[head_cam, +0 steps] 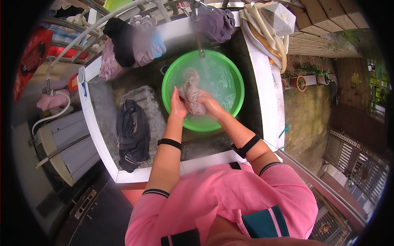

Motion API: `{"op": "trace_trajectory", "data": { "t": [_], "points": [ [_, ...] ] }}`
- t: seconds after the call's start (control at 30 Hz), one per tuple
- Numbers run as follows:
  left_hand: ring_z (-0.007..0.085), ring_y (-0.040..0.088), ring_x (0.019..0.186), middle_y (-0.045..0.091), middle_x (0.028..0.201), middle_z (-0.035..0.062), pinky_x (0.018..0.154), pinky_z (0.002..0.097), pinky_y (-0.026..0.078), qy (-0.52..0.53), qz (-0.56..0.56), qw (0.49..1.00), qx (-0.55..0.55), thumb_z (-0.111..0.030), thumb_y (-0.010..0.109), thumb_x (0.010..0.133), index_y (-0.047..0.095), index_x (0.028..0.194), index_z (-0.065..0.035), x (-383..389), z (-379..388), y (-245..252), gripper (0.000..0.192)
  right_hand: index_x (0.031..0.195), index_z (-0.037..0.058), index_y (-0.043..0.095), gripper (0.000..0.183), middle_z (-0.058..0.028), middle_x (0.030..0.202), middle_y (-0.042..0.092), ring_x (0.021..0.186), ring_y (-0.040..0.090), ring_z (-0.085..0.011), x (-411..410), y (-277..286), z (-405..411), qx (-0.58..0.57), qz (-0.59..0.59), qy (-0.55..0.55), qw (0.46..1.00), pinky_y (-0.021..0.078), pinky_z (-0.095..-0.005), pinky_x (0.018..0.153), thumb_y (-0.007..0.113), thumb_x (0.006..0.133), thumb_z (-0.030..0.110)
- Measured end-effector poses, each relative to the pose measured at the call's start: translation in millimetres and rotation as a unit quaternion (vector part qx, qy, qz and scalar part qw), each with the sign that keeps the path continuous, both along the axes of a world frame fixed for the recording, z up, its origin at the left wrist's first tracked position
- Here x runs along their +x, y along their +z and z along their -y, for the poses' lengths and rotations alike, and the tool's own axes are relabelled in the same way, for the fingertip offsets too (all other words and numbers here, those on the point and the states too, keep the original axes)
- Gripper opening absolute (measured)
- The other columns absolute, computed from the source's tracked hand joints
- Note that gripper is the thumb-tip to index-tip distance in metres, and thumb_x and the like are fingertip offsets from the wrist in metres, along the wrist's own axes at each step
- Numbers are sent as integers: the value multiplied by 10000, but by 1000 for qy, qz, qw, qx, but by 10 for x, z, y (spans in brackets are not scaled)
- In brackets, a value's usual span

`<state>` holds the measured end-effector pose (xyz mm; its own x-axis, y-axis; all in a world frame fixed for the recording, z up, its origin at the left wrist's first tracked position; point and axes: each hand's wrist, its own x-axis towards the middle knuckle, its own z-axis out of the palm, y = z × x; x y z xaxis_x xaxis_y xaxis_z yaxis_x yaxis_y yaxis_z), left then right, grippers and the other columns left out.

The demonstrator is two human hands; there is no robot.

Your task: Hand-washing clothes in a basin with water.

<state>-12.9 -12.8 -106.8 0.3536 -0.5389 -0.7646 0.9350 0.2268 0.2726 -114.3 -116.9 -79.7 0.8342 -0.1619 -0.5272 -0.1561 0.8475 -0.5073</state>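
A bunched, wet beige cloth (193,95) is between my two hands over a green plastic basin (241,92) of water. My left hand (178,104) lies flat along the cloth's left side, fingers extended. My right hand (210,104) grips the cloth from the right, its fingertips partly hidden by the folds. Above the basin is a metal tap (201,53), with what looks like water falling from it. Dark wet trousers or a similar garment (133,132) lie on the stone slab (157,113) left of the basin.
A white-tiled rim (98,135) surrounds the sink. Over its far edge hang a black cloth (118,40), a grey-mauve cloth (143,46) and a dark purple garment (217,24). Cream cloths (261,33) drape the right corner. A blue-handled brush (83,89) rests on the left rim.
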Motion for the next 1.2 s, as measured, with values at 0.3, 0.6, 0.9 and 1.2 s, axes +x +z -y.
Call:
{"op": "trace_trajectory", "data": {
  "t": [0.3,0.6,0.9,1.2],
  "points": [
    [210,505,964,495,1165,67,849,346,415,51,29,987,-151,-354,462,867,438,1209,-78,-129,134,-73,439,1027,8,535,412,-180,1044,515,914,544,-308,-12,569,-470,-612,-22,120,781,457,-346,733,633,718,261],
    [216,538,956,551,1076,85,825,323,441,33,45,985,-165,-279,397,899,506,1125,-57,-186,104,-43,335,742,48,605,295,-205,771,594,709,568,-390,371,268,-138,-669,-112,30,734,452,-432,597,588,757,343],
    [338,371,1191,315,1332,182,948,403,361,-9,171,979,109,-308,518,858,379,1265,-76,195,73,145,488,1021,-38,533,555,-275,993,532,949,524,-389,-167,-805,757,-517,-329,-37,789,439,-461,757,533,786,464],
    [345,309,1239,214,1385,202,984,426,322,-45,53,991,112,-310,570,828,373,1299,-124,-182,-21,-195,543,890,31,589,222,-134,813,585,836,576,-253,-322,-1188,816,-616,-274,327,663,476,-359,715,432,782,145]
  ]
}}
